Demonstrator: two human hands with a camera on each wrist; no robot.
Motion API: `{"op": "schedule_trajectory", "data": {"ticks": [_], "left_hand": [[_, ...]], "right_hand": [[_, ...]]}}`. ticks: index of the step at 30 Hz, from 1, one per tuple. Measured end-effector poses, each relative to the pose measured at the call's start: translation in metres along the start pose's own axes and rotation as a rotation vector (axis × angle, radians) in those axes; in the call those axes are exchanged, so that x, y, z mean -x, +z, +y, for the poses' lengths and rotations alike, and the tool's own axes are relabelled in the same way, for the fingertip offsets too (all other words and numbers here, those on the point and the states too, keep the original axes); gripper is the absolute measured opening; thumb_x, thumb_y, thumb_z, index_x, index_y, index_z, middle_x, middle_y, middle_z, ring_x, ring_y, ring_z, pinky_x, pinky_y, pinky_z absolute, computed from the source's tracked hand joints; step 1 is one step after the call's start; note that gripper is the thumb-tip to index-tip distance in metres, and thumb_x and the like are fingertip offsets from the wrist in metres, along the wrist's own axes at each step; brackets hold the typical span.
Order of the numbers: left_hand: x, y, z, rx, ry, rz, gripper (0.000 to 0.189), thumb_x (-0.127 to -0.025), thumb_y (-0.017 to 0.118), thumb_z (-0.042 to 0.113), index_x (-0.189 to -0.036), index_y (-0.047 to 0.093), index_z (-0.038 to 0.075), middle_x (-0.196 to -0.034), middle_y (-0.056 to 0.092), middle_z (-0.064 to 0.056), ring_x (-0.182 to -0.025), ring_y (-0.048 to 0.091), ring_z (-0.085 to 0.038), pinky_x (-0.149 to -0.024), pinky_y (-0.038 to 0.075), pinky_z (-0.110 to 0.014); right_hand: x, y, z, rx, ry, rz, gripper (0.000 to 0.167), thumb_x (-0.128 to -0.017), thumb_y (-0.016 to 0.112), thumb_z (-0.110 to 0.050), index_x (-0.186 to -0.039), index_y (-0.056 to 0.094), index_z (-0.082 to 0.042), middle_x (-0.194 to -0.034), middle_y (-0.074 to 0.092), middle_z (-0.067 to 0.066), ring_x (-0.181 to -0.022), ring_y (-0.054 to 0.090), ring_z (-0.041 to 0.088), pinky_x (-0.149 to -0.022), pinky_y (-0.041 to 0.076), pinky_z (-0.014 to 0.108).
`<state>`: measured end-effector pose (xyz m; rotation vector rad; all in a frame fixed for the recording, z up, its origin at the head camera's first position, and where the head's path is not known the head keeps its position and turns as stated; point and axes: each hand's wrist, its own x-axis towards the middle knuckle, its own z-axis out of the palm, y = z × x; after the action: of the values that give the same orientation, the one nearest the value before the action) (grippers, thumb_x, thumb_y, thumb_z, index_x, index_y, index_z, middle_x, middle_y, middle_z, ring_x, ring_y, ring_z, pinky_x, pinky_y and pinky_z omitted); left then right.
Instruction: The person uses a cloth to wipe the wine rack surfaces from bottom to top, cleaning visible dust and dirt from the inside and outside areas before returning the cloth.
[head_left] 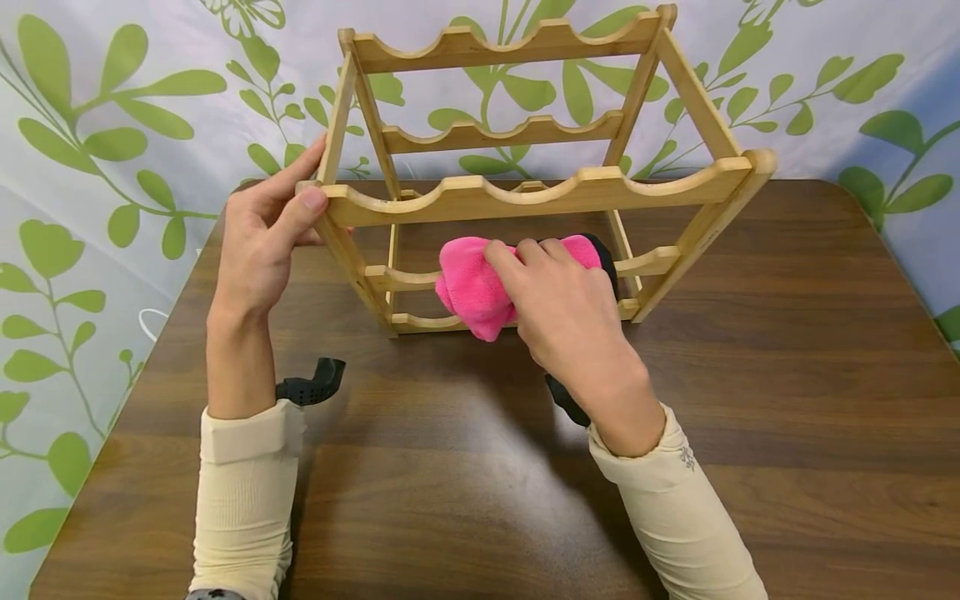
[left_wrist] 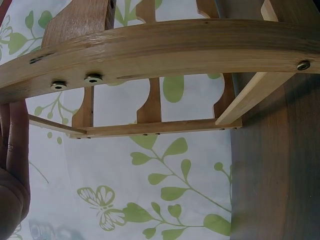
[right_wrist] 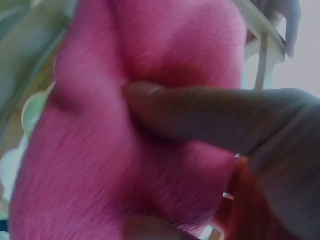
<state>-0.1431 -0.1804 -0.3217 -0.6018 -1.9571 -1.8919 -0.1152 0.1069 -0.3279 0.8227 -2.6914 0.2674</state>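
A light wooden rack [head_left: 540, 197] with scalloped rails stands on the table, its top tilted toward the back wall in the head view. My left hand [head_left: 258, 237] grips its upper front left corner, thumb on the front and fingers behind. Bunched in my right hand [head_left: 566, 312] is a pink plush cloth [head_left: 474, 283], held against the front middle rail, part of which it hides. The right wrist view shows the thumb [right_wrist: 185, 107] pressed into the cloth's folds. Seen from the left wrist, a side post [left_wrist: 175, 50] with metal screws crosses close by.
The dark brown wooden table [head_left: 420, 500] extends in front of the rack and to its right. Behind hangs a pale curtain [head_left: 172, 275] with green leaves. Black camera mounts stick out at the left wrist [head_left: 311, 383] and the right wrist [head_left: 566, 402].
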Motion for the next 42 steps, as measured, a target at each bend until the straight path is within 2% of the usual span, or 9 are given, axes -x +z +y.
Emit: {"op": "schedule_trajectory", "data": {"ticks": [5, 11, 14, 21, 27, 37, 40, 42], "left_hand": [[-0.001, 0.002, 0.001, 0.024, -0.009, 0.002, 0.041, -0.096, 0.065, 0.013, -0.135, 0.058, 0.001, -0.089, 0.074, -0.01, -0.074, 0.07, -0.016, -0.066, 0.058, -0.025], [0.0, 0.003, 0.002, 0.056, -0.02, 0.01, 0.041, -0.096, 0.065, 0.011, -0.134, 0.058, 0.0, -0.089, 0.073, -0.01, -0.075, 0.07, -0.017, -0.067, 0.058, -0.025], [0.0, 0.003, 0.002, 0.063, -0.021, 0.016, 0.04, -0.096, 0.064, 0.011, -0.134, 0.058, -0.001, -0.09, 0.072, -0.012, -0.075, 0.071, -0.018, -0.066, 0.058, -0.025], [0.001, 0.001, 0.0, 0.114, -0.047, 0.024, 0.04, -0.096, 0.063, 0.008, -0.134, 0.057, -0.001, -0.091, 0.073, -0.012, -0.077, 0.07, -0.02, -0.067, 0.058, -0.024], [0.0, 0.003, -0.001, 0.113, -0.042, 0.022, 0.041, -0.096, 0.064, 0.009, -0.134, 0.057, -0.002, -0.088, 0.073, -0.011, -0.077, 0.069, -0.019, -0.067, 0.058, -0.023], [0.001, 0.003, 0.001, 0.13, -0.047, 0.028, 0.042, -0.095, 0.067, 0.011, -0.134, 0.058, -0.001, -0.091, 0.072, -0.013, -0.08, 0.069, -0.021, -0.068, 0.058, -0.024], [-0.001, 0.003, -0.001, 0.133, -0.043, 0.061, 0.042, -0.094, 0.069, 0.012, -0.131, 0.06, -0.003, -0.098, 0.072, -0.015, -0.082, 0.069, -0.021, -0.069, 0.058, -0.025], [-0.001, 0.003, -0.003, 0.123, -0.036, 0.093, 0.04, -0.093, 0.069, 0.013, -0.129, 0.062, -0.004, -0.102, 0.071, -0.016, -0.084, 0.069, -0.02, -0.069, 0.058, -0.026]], "right_hand": [[0.004, -0.012, 0.019, -0.031, 0.044, -0.054, 0.038, -0.078, 0.068, 0.006, -0.111, 0.058, -0.013, -0.093, 0.065, 0.008, -0.095, 0.061, 0.03, -0.05, 0.05, 0.05], [0.006, -0.02, 0.041, -0.094, 0.076, -0.118, 0.044, -0.081, 0.073, 0.0, -0.121, 0.061, -0.015, -0.094, 0.066, 0.008, -0.089, 0.063, 0.03, -0.058, 0.05, 0.051], [0.008, -0.024, 0.048, -0.113, 0.093, -0.144, 0.045, -0.082, 0.072, 0.0, -0.123, 0.06, -0.014, -0.095, 0.066, 0.009, -0.087, 0.062, 0.029, -0.06, 0.049, 0.051], [0.012, -0.029, 0.058, -0.125, 0.119, -0.161, 0.042, -0.083, 0.066, 0.002, -0.121, 0.058, -0.014, -0.083, 0.065, 0.007, -0.077, 0.06, 0.029, -0.057, 0.047, 0.049], [0.015, -0.033, 0.062, -0.125, 0.157, -0.172, 0.039, -0.084, 0.065, 0.001, -0.119, 0.059, -0.015, -0.085, 0.066, 0.005, -0.077, 0.06, 0.029, -0.058, 0.047, 0.05], [0.017, -0.04, 0.061, -0.107, 0.156, -0.156, 0.039, -0.083, 0.061, 0.004, -0.117, 0.059, -0.014, -0.084, 0.062, 0.005, -0.075, 0.057, 0.027, -0.054, 0.045, 0.047], [0.02, -0.045, 0.059, -0.12, 0.117, -0.11, 0.041, -0.083, 0.062, 0.003, -0.119, 0.059, -0.014, -0.089, 0.064, 0.005, -0.078, 0.058, 0.025, -0.057, 0.045, 0.047], [0.023, -0.05, 0.057, -0.162, 0.075, -0.042, 0.041, -0.083, 0.063, 0.002, -0.12, 0.059, -0.014, -0.094, 0.065, 0.007, -0.083, 0.058, 0.025, -0.061, 0.045, 0.048]]}}
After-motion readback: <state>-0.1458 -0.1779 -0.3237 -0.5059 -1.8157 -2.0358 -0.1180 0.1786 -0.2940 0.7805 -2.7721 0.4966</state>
